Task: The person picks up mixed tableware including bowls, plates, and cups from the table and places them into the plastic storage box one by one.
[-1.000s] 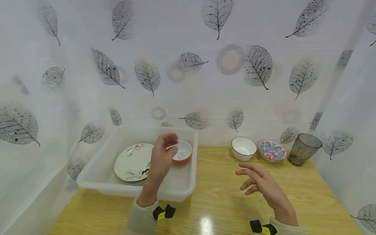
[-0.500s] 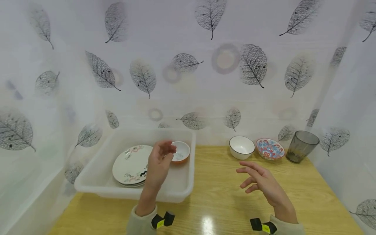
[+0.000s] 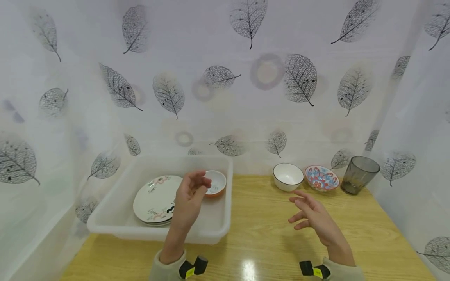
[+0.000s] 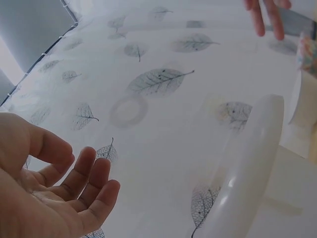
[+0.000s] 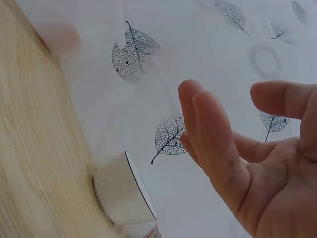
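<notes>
My left hand (image 3: 190,201) hovers above the white plastic tub (image 3: 225,218), its fingers loosely bent around nothing. Part of a stack of white floral plates (image 3: 154,199) is hidden behind that hand. Beyond its fingertips, inside the tub, sits a small bowl with an orange outside (image 3: 217,183). My right hand (image 3: 316,220) is held over the wooden table, fingers relaxed and holding nothing. Nearest to it stands a white bowl with a dark rim (image 3: 288,177). In the right wrist view the same white bowl (image 5: 121,191) is apart from the fingers.
A red and blue patterned dish (image 3: 321,178) stands right of the white bowl. Beside it, a grey see-through glass (image 3: 360,175) is near the table's right edge. A leaf-print curtain (image 3: 225,113) closes off the back and sides of the wooden table (image 3: 267,242).
The head view has shifted slightly, so the tub and dishes appear a little farther left. Both hands hold nearly the same pose, still with nothing in them.
</notes>
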The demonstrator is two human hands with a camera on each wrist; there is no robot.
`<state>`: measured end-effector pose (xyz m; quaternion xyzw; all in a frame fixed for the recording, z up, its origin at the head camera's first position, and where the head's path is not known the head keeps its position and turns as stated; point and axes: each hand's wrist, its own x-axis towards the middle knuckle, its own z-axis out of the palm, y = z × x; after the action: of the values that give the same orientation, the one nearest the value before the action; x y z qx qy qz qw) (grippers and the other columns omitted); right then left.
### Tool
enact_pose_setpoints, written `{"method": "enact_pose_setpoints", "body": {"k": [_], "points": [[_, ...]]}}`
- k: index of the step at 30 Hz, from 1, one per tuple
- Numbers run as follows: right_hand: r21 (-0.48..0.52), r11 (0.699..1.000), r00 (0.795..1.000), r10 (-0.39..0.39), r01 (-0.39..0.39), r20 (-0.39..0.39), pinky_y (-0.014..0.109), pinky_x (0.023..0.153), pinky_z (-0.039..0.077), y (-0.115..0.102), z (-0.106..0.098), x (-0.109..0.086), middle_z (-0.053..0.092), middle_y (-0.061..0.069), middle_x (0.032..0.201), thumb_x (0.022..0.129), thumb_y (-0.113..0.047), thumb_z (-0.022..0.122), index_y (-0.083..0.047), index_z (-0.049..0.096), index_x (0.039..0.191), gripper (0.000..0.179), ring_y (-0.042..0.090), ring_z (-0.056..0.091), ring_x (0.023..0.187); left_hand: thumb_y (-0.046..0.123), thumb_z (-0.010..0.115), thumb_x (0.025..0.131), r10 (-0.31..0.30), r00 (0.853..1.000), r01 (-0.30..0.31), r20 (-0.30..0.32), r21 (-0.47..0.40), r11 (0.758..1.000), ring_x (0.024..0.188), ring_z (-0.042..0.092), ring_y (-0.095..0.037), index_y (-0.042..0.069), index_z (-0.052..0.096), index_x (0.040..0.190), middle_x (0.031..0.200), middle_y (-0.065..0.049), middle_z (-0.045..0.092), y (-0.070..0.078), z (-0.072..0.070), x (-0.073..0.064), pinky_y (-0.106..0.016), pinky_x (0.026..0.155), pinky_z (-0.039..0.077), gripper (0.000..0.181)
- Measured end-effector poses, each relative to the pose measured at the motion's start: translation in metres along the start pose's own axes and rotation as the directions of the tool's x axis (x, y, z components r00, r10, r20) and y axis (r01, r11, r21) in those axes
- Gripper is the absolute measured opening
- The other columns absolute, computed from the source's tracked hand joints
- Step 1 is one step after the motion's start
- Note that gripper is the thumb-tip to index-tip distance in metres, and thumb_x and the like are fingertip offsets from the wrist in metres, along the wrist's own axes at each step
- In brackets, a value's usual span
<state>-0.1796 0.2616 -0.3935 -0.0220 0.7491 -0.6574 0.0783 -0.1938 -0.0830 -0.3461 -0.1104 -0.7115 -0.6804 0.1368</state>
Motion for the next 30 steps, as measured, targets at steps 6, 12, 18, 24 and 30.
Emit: {"method": "enact_pose_setpoints", "body": {"k": [6, 12, 18, 24, 30], "points": [[0.018, 0.999, 0.999, 0.031, -0.03, -0.044, 0.036, 0.069, 0.06, 0.007, -0.001, 0.005, 0.022, 0.031, 0.154, 0.108, -0.025, 0.039, -0.009, 0.003, 0.159, 0.065, 0.018, 0.07, 0.088, -0.013, 0.048, 0.093, 0.019, 1.0, -0.019, -0.001, 0.006, 1.0, 0.097, 0.061, -0.02, -0.001, 0.053, 0.124, 0.107, -0.019, 0.063, 0.001, -0.003, -0.001, -0.021, 0.085, 0.05, 0.034], [0.075, 0.995, 0.994, 0.076, -0.07, -0.075, 0.035, 0.075, 0.06, 0.018, -0.002, 0.012, 0.012, 0.036, 0.156, 0.108, -0.026, 0.041, -0.01, -0.011, 0.158, 0.074, 0.018, 0.07, 0.091, -0.013, 0.047, 0.093, 0.012, 1.0, -0.012, 0.007, 0.0, 1.0, 0.096, 0.062, -0.021, 0.0, 0.053, 0.125, 0.106, -0.019, 0.063, 0.001, -0.005, -0.001, -0.022, 0.085, 0.051, 0.035], [0.214, 0.972, 0.99, 0.119, -0.101, -0.074, 0.037, 0.085, 0.058, 0.036, -0.002, 0.019, -0.005, 0.034, 0.158, 0.108, -0.02, 0.039, -0.013, -0.02, 0.156, 0.077, 0.02, 0.07, 0.099, -0.013, 0.047, 0.093, 0.007, 1.0, -0.007, 0.02, 0.003, 1.0, 0.095, 0.063, -0.022, 0.001, 0.053, 0.125, 0.106, -0.019, 0.063, 0.001, -0.007, -0.001, -0.026, 0.085, 0.053, 0.035], [0.348, 0.917, 0.976, 0.215, -0.196, -0.016, 0.042, 0.095, 0.053, 0.057, -0.002, 0.032, -0.025, 0.026, 0.158, 0.108, -0.022, 0.036, -0.021, -0.033, 0.151, 0.082, 0.033, 0.061, 0.119, -0.013, 0.046, 0.094, 0.012, 0.999, -0.011, 0.036, -0.005, 1.0, 0.096, 0.064, -0.031, 0.0, 0.052, 0.125, 0.105, -0.02, 0.062, 0.0, -0.008, 0.001, -0.029, 0.086, 0.054, 0.035], [0.38, 0.898, 0.972, 0.236, -0.221, 0.007, 0.044, 0.097, 0.052, 0.076, -0.003, 0.047, -0.032, 0.018, 0.158, 0.107, -0.026, 0.038, -0.024, -0.038, 0.148, 0.086, 0.039, 0.054, 0.124, -0.012, 0.046, 0.095, -0.005, 0.999, 0.006, 0.052, -0.012, 1.0, 0.096, 0.064, -0.029, 0.001, 0.051, 0.127, 0.105, -0.02, 0.062, -0.001, -0.007, 0.003, -0.028, 0.086, 0.055, 0.035]]}}
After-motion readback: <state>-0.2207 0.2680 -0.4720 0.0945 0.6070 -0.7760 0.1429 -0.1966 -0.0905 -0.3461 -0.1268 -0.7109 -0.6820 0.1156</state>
